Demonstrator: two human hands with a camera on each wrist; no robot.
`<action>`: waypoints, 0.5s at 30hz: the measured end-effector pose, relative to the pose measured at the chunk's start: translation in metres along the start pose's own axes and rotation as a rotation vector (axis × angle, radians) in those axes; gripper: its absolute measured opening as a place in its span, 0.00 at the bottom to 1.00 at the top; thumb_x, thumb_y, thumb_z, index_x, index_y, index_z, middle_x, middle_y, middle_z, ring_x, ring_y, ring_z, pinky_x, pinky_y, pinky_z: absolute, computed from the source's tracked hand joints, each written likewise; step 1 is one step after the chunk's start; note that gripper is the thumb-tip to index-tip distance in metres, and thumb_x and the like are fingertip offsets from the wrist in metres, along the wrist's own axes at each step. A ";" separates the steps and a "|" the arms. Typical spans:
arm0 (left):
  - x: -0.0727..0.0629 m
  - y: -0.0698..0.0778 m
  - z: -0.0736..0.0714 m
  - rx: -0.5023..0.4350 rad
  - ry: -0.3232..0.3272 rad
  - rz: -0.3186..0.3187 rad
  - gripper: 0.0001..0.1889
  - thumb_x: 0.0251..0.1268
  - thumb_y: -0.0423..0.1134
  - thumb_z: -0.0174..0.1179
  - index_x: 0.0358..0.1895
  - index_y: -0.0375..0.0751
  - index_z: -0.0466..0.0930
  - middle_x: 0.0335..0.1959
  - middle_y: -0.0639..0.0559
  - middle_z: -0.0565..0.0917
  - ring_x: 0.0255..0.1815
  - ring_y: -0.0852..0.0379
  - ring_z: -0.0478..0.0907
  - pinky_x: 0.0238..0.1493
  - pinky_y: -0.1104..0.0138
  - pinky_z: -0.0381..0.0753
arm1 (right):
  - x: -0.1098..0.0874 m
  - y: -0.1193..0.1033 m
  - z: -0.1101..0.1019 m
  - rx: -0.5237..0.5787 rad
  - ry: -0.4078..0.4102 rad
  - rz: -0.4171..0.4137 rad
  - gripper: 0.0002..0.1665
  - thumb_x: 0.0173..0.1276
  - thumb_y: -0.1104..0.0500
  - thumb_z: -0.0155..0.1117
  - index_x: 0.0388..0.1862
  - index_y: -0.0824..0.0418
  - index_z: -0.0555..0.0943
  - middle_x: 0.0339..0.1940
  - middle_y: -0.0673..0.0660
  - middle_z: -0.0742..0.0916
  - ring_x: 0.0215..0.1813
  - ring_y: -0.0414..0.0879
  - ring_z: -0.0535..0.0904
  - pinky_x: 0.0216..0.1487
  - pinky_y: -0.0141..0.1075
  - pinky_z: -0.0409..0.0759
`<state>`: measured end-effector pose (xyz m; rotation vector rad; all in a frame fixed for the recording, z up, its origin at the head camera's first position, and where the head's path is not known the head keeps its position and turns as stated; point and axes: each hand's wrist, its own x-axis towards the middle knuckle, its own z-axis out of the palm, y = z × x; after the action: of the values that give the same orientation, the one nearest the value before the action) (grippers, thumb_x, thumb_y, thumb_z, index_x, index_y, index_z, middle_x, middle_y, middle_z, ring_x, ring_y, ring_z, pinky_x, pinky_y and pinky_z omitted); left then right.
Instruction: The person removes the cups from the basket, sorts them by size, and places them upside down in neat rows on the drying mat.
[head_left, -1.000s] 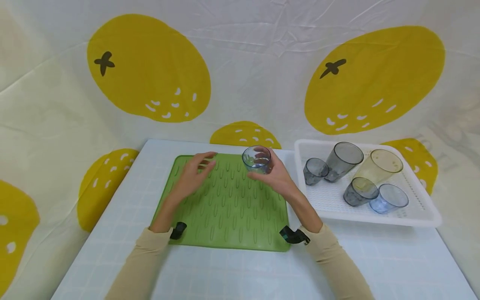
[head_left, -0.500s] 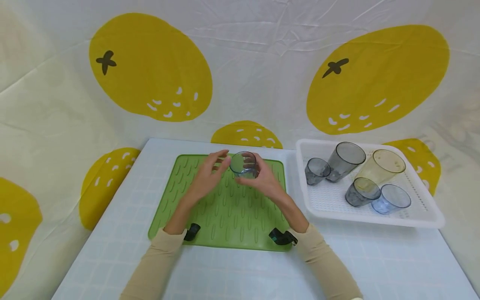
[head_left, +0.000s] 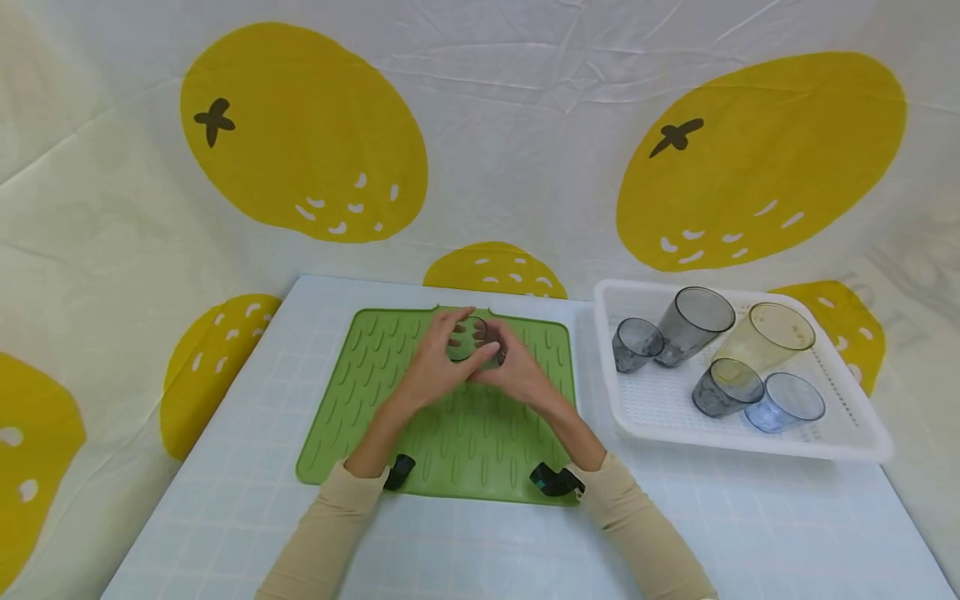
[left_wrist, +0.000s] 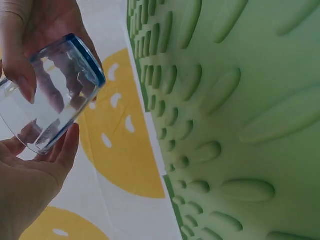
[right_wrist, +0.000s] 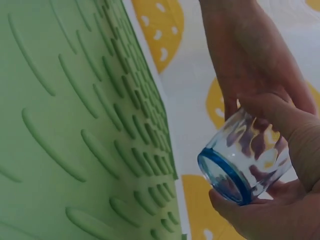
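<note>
A short clear drinking glass is held between my two hands over the far half of the green ridged mat. My right hand grips its right side, with thumb and fingers curled round the wall. My left hand curls round the left side, and the thumbs overlap in front. In the right wrist view the glass is tilted, its thick blue edge angled down toward the mat. The left wrist view shows left fingertips against the glass, with my right hand opposite.
To the right stands a white perforated tray. In it are a tall grey glass, a tall yellow glass, two short grey glasses and a short blue glass. A fruit-print curtain hangs behind the table.
My right hand has carried the glass leftward and a little nearer. My left hand has moved right to meet it, and its fingers now curl round the glass too.
</note>
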<state>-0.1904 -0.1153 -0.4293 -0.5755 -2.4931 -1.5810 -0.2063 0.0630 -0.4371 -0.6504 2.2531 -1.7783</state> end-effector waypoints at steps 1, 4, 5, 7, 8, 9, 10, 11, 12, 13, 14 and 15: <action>0.000 0.000 0.001 -0.001 0.004 0.014 0.35 0.70 0.47 0.68 0.76 0.41 0.66 0.66 0.34 0.69 0.64 0.40 0.71 0.63 0.49 0.78 | 0.000 0.000 0.000 -0.004 -0.002 0.001 0.45 0.62 0.68 0.75 0.75 0.69 0.64 0.69 0.68 0.75 0.71 0.60 0.70 0.71 0.53 0.71; 0.000 -0.002 0.001 -0.012 0.019 0.042 0.32 0.71 0.44 0.67 0.74 0.40 0.68 0.64 0.33 0.71 0.62 0.38 0.73 0.61 0.49 0.79 | -0.001 0.001 -0.002 0.007 -0.007 0.006 0.43 0.62 0.67 0.76 0.72 0.71 0.66 0.67 0.70 0.76 0.68 0.60 0.72 0.70 0.55 0.71; 0.000 -0.002 0.001 -0.021 0.025 0.047 0.31 0.72 0.43 0.66 0.74 0.40 0.69 0.63 0.33 0.72 0.62 0.37 0.73 0.60 0.49 0.79 | -0.002 0.001 -0.003 0.012 -0.009 0.011 0.43 0.62 0.67 0.76 0.72 0.72 0.66 0.66 0.70 0.76 0.67 0.59 0.73 0.69 0.55 0.71; -0.001 -0.004 0.001 -0.042 0.036 0.044 0.30 0.73 0.43 0.65 0.74 0.41 0.69 0.64 0.35 0.73 0.62 0.38 0.74 0.60 0.50 0.79 | -0.003 0.000 -0.004 0.008 -0.005 0.026 0.42 0.62 0.65 0.78 0.72 0.70 0.68 0.65 0.68 0.78 0.65 0.58 0.74 0.67 0.54 0.73; -0.001 -0.005 0.001 -0.056 0.038 0.035 0.29 0.74 0.43 0.64 0.74 0.42 0.69 0.64 0.37 0.73 0.62 0.40 0.74 0.61 0.51 0.79 | -0.003 0.000 -0.005 0.004 -0.003 0.035 0.42 0.61 0.64 0.78 0.72 0.69 0.69 0.64 0.67 0.78 0.64 0.57 0.75 0.65 0.52 0.75; -0.002 -0.006 0.000 -0.070 0.040 0.024 0.28 0.75 0.44 0.63 0.74 0.44 0.70 0.64 0.39 0.74 0.62 0.41 0.74 0.61 0.51 0.79 | -0.003 -0.001 -0.006 0.003 -0.001 0.047 0.43 0.61 0.63 0.79 0.72 0.67 0.69 0.64 0.65 0.79 0.62 0.56 0.76 0.63 0.51 0.77; -0.003 -0.006 -0.001 -0.084 0.042 0.013 0.28 0.75 0.44 0.63 0.74 0.45 0.70 0.64 0.41 0.74 0.63 0.43 0.74 0.61 0.51 0.79 | -0.004 -0.002 -0.007 -0.006 0.003 0.059 0.44 0.61 0.61 0.80 0.73 0.64 0.70 0.64 0.63 0.80 0.61 0.55 0.77 0.60 0.49 0.79; -0.004 -0.006 -0.002 -0.100 0.039 0.001 0.28 0.76 0.45 0.62 0.75 0.46 0.69 0.64 0.43 0.74 0.63 0.45 0.74 0.62 0.51 0.79 | -0.004 -0.002 -0.008 -0.006 0.004 0.070 0.44 0.60 0.60 0.80 0.73 0.62 0.70 0.63 0.61 0.80 0.60 0.55 0.78 0.58 0.47 0.80; -0.005 -0.006 -0.004 -0.113 0.035 -0.013 0.28 0.77 0.46 0.61 0.75 0.48 0.69 0.65 0.45 0.74 0.63 0.47 0.74 0.62 0.51 0.78 | -0.005 -0.002 -0.009 -0.004 0.006 0.082 0.44 0.60 0.59 0.81 0.73 0.60 0.70 0.62 0.60 0.80 0.59 0.54 0.79 0.55 0.46 0.82; -0.007 -0.006 -0.005 -0.123 0.031 -0.024 0.27 0.77 0.47 0.61 0.75 0.49 0.69 0.65 0.46 0.74 0.64 0.48 0.74 0.63 0.51 0.78 | -0.005 -0.002 -0.010 0.013 0.002 0.090 0.44 0.60 0.58 0.81 0.73 0.59 0.70 0.62 0.60 0.80 0.58 0.54 0.80 0.54 0.44 0.82; -0.008 -0.006 -0.007 -0.136 0.025 -0.034 0.27 0.77 0.48 0.60 0.75 0.50 0.69 0.64 0.47 0.74 0.64 0.48 0.74 0.64 0.51 0.77 | -0.006 -0.003 -0.010 0.028 0.001 0.097 0.45 0.60 0.58 0.81 0.73 0.58 0.70 0.62 0.60 0.80 0.57 0.54 0.80 0.52 0.44 0.83; -0.009 -0.006 -0.008 -0.150 0.018 -0.040 0.27 0.77 0.48 0.60 0.75 0.50 0.68 0.64 0.47 0.74 0.64 0.48 0.74 0.65 0.50 0.77 | -0.006 -0.003 -0.010 0.043 0.002 0.104 0.45 0.59 0.57 0.81 0.73 0.57 0.69 0.62 0.60 0.80 0.57 0.54 0.80 0.51 0.43 0.83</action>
<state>-0.1852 -0.1273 -0.4336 -0.5302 -2.4024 -1.7910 -0.2049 0.0742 -0.4324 -0.5133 2.2011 -1.7729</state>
